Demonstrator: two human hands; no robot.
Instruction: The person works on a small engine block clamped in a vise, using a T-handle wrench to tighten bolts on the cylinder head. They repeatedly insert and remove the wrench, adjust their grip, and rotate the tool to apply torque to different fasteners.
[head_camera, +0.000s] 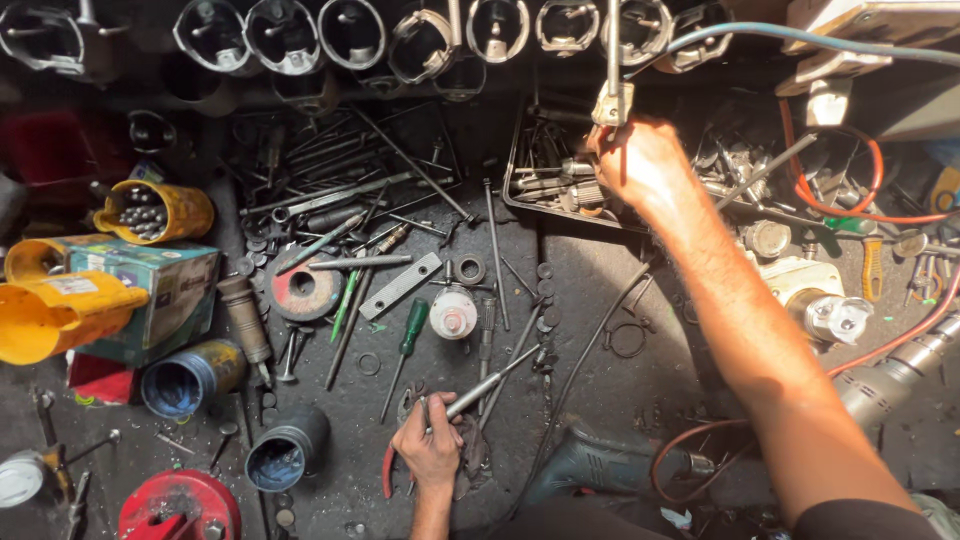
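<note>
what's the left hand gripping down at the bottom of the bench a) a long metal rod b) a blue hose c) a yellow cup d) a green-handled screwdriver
a: the left hand is closed around a long metal rod that slants up to the right, while the green-handled screwdriver lies apart on the bench.

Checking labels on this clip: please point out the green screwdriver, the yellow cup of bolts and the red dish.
Green screwdriver (413, 328), head view, on its green handle.
Yellow cup (190, 208), head view, on its side wall.
Red dish (205, 493), head view, on its rim.
</note>
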